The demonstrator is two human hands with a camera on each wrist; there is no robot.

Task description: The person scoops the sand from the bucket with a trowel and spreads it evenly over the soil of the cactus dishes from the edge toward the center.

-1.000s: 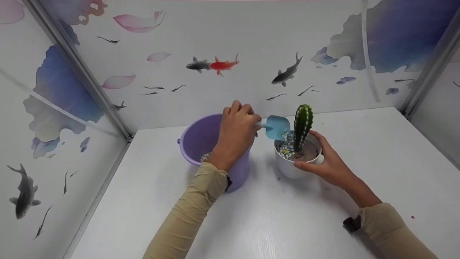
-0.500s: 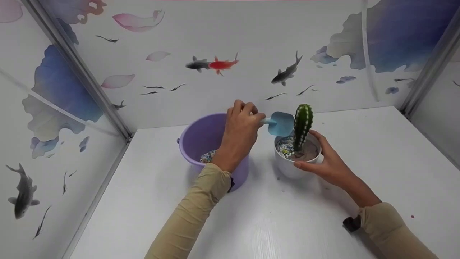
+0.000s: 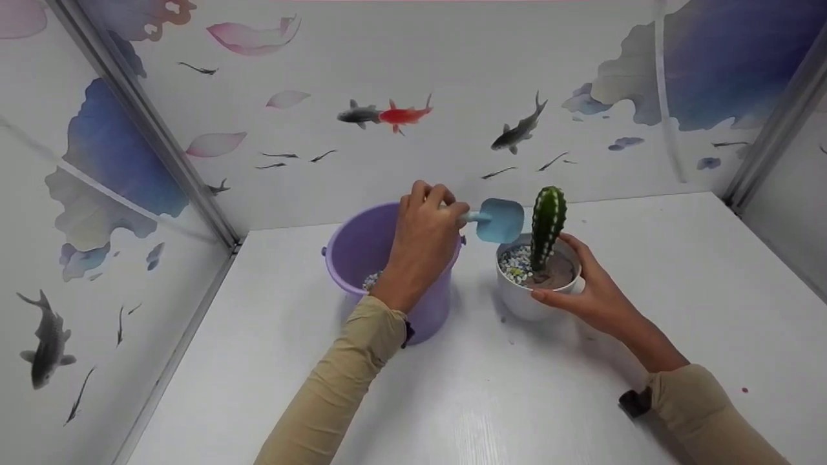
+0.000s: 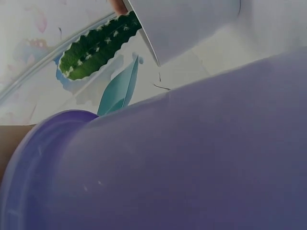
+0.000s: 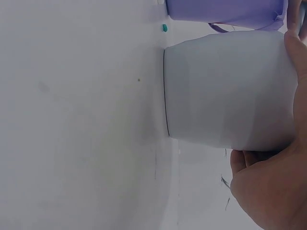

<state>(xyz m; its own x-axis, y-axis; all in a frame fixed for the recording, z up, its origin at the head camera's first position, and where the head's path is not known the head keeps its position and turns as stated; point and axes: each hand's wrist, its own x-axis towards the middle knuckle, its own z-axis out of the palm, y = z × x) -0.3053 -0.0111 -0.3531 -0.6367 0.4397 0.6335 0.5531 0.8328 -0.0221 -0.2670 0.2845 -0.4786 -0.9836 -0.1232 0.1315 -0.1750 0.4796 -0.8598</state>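
Left grip (image 3: 423, 242) is over the right side of the purple bucket (image 3: 429, 316), fingers curled round the handle of a light-blue shovel (image 3: 500, 221). Blade sits just left of the upright green cactus (image 3: 548, 223), by the far-left rim of the white pot (image 3: 526, 305); can't tell if it touches. Pot: speckled gravel (image 3: 517, 263) on the left, smooth brown fill (image 3: 561, 270) on the right. Right grip (image 3: 591, 294) holds the pot from the right, thumb on the near side. More gravel shows in the bucket. Both stand apart on the white desk (image 3: 491, 400). Tan sleeves (image 3: 336, 381). Back wall (image 3: 452, 51) has printed fish.
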